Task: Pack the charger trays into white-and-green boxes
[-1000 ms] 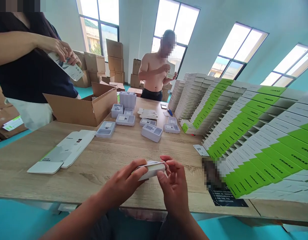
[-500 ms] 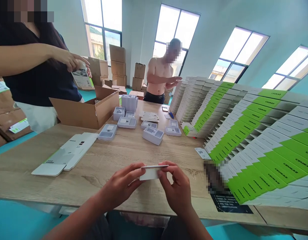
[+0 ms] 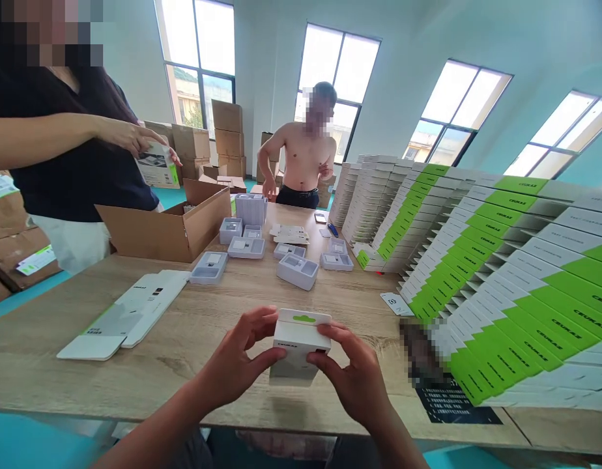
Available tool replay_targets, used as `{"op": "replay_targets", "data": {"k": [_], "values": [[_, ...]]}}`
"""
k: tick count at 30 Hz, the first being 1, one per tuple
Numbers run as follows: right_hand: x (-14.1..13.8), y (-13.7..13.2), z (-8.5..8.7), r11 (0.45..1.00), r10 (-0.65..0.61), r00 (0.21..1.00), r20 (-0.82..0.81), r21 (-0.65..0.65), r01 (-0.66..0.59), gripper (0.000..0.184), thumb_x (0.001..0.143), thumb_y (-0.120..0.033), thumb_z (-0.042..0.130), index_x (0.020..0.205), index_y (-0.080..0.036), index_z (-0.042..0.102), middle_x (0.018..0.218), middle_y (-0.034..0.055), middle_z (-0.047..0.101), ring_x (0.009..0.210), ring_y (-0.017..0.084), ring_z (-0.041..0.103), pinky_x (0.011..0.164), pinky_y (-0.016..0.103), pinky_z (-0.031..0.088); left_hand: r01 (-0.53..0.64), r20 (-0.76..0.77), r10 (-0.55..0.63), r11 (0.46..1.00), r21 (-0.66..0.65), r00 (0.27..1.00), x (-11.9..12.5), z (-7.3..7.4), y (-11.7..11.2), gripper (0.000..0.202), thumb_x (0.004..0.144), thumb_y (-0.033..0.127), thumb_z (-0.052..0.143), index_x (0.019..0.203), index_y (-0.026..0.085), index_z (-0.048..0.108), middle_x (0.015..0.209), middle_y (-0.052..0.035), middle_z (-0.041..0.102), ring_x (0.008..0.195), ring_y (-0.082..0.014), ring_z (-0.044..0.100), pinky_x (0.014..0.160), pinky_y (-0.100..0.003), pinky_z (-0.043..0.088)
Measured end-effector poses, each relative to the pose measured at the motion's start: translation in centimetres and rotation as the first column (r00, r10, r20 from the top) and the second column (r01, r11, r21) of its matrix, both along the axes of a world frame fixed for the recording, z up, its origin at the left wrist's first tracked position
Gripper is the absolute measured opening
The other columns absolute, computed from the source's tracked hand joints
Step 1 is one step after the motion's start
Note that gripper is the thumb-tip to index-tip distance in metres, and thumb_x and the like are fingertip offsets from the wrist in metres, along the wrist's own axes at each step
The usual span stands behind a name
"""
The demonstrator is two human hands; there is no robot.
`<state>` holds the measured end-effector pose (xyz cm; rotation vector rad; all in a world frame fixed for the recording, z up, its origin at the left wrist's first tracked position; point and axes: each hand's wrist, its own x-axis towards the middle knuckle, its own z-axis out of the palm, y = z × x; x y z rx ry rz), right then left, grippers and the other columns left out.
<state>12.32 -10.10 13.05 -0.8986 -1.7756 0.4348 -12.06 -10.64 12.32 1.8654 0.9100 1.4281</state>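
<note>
The left hand (image 3: 237, 348) and the right hand (image 3: 347, 371) pinch a small white carton (image 3: 300, 345) from either side, fingers curled and palms apart. The carton stands upright near the front of the wooden table (image 3: 149, 384); whether its base touches the wood, I can't tell. That grip is the danger: with only the fingers on it, a slip could drop the carton, and too hard a squeeze could crease its thin walls. Just off to the right, tall rows of white-and-green flat cartons (image 3: 501, 286) crowd in, and a careless elbow could topple them. Straight ahead, grey moulded trays (image 3: 297, 271) lie scattered, in the way of any push forward. A flat, unfolded white carton (image 3: 125, 312) lies to the left, and an open cardboard shipping box (image 3: 169, 225) sits farther back. Over there, a co-worker's hand (image 3: 129, 138) works at a printed carton (image 3: 157, 166), while another person (image 3: 303, 153) stands across the table.
</note>
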Motion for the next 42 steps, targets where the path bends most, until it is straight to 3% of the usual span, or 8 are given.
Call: {"op": "replay_targets", "data": {"k": [4,7,11,13,18,25,35,42], "values": [[0.6,0.3,-0.1,0.948,0.063,0.973,-0.220,-0.293,-0.127,0.053,0.080,-0.039,0.087,0.126,-0.028,0.062,0.108,0.0067,0.081,0.089,0.023,0.078,0.079,0.036,0.064,0.100,0.063,-0.095,0.992,-0.075,0.993,0.3,0.0,0.4,0.047,0.103,0.036,0.060,0.145,0.037,0.037,0.137,-0.0110,0.070,0.117,-0.0247,0.074,0.089,-0.038,0.068],[0.4,1.0,-0.9,0.838,0.057,0.918,-0.393,-0.481,-0.258,0.052,0.084,-0.053,0.080,0.122,-0.025,0.056,0.107,0.0087,0.081,0.088,0.024,0.078,0.075,0.037,0.064,0.008,-0.201,0.009,0.997,0.082,0.980,0.4,-1.1,1.5,0.051,0.106,0.020,0.046,0.153,0.033,0.035,0.160,-0.0181,0.047,0.141,-0.0317,0.056,0.100,-0.049,0.062],[1.3,4.9,-2.6,0.794,0.033,0.999,0.030,-0.608,-0.008,0.049,0.099,-0.061,0.056,0.125,-0.019,0.056,0.096,0.0075,0.081,0.083,0.022,0.078,0.072,0.035,0.063,0.187,-0.565,0.122,0.869,0.458,0.816,1.1,-3.8,5.0,0.055,0.095,0.006,0.058,0.143,0.034,0.054,0.153,-0.0088,0.059,0.152,-0.0317,0.041,0.126,-0.066,0.023],[3.8,8.6,-2.9,0.789,-0.039,0.959,0.281,-0.581,0.202,0.041,0.103,-0.053,0.053,0.118,-0.017,0.064,0.101,0.0089,0.079,0.092,0.022,0.077,0.081,0.036,0.061,0.212,-0.540,0.074,0.869,0.448,0.839,1.3,-5.0,7.1,0.050,0.095,0.008,0.058,0.139,0.030,0.056,0.141,-0.0097,0.068,0.142,-0.0280,0.055,0.125,-0.057,0.033],[14.2,17.1,-2.2,0.648,-0.247,0.713,0.656,-0.436,0.625,0.033,0.100,-0.037,0.066,0.126,-0.017,0.065,0.133,0.0111,0.065,0.117,0.026,0.066,0.100,0.048,0.055,-0.142,-0.279,0.215,0.956,0.258,0.936,-0.4,-7.1,10.9,0.041,0.094,0.025,0.062,0.134,0.025,0.056,0.135,-0.0163,0.067,0.125,-0.0320,0.067,0.098,-0.043,0.059],[20.9,20.9,-3.6,0.509,-0.152,0.408,0.900,-0.283,0.813,0.032,0.100,-0.036,0.067,0.127,-0.019,0.064,0.131,0.0094,0.065,0.113,0.025,0.067,0.096,0.046,0.058,-0.296,-0.271,0.324,0.945,0.139,0.906,-2.0,-8.2,11.8,0.032,0.095,0.038,0.065,0.126,0.029,0.061,0.128,-0.0083,0.070,0.115,-0.0292,0.071,0.099,-0.046,0.059],[22.0,21.3,-4.2,0.530,-0.114,0.374,0.920,-0.262,0.806,0.031,0.101,-0.037,0.066,0.125,-0.019,0.065,0.127,0.0087,0.067,0.109,0.024,0.068,0.093,0.044,0.059,-0.249,-0.259,0.286,0.954,0.167,0.923,-1.3,-6.7,11.3,0.029,0.092,0.038,0.068,0.118,0.025,0.064,0.120,-0.0097,0.074,0.110,-0.0282,0.074,0.094,-0.041,0.061],[22.1,20.6,-4.1,0.491,-0.164,0.405,0.899,-0.282,0.824,0.032,0.100,-0.036,0.067,0.127,-0.018,0.064,0.130,0.0093,0.066,0.112,0.024,0.067,0.095,0.046,0.058,-0.246,-0.247,0.271,0.961,0.129,0.930,-1.2,-7.7,11.6,0.029,0.087,0.034,0.067,0.114,0.024,0.066,0.117,-0.0092,0.075,0.106,-0.0277,0.075,0.090,-0.038,0.060]]}}
